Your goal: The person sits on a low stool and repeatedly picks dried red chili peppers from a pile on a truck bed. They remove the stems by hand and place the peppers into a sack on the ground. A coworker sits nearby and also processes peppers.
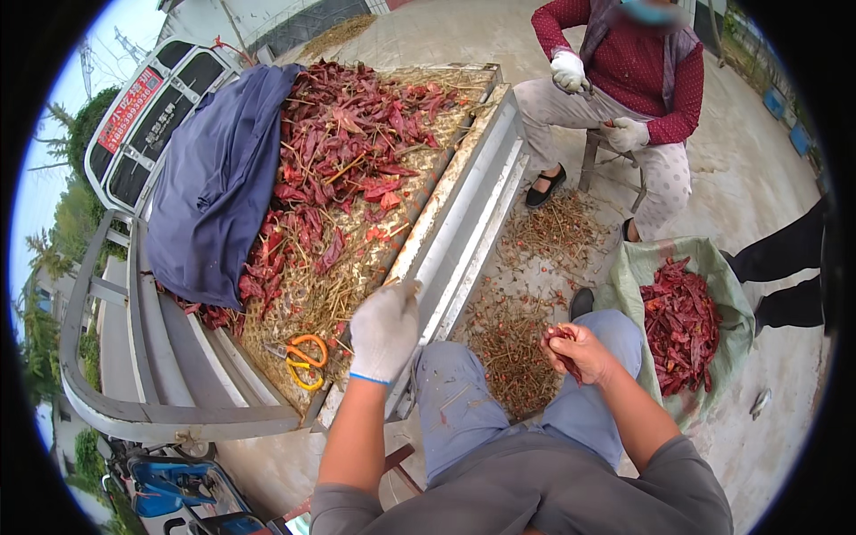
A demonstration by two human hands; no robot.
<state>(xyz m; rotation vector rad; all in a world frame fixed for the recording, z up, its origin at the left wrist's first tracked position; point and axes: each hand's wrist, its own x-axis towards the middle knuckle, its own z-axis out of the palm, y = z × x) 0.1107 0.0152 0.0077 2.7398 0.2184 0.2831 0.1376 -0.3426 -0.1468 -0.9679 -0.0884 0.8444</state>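
Observation:
My right hand (580,353), bare, is closed around one or more dried red chili peppers (566,333) above my right knee. My left hand (384,333) wears a white knit glove with a blue cuff edge and is at the lip of the truck's lowered tailgate (461,200). Its fingers are curled and turned away, so whether anything is in them is hidden. Left of that glove, scissors with orange-yellow handles (306,361) lie on the truck bed among dry stems (304,294). Farther up the bed is a heap of dried red chilies (334,134).
A dark blue cloth (214,180) covers part of the heap. To my right stands a pale green woven sack (729,281) holding chilies. Cut stems (515,354) litter the ground between my legs. A gloved person (628,87) sits opposite on a stool (592,160); another person's dark-clothed legs (782,247) are beyond the sack.

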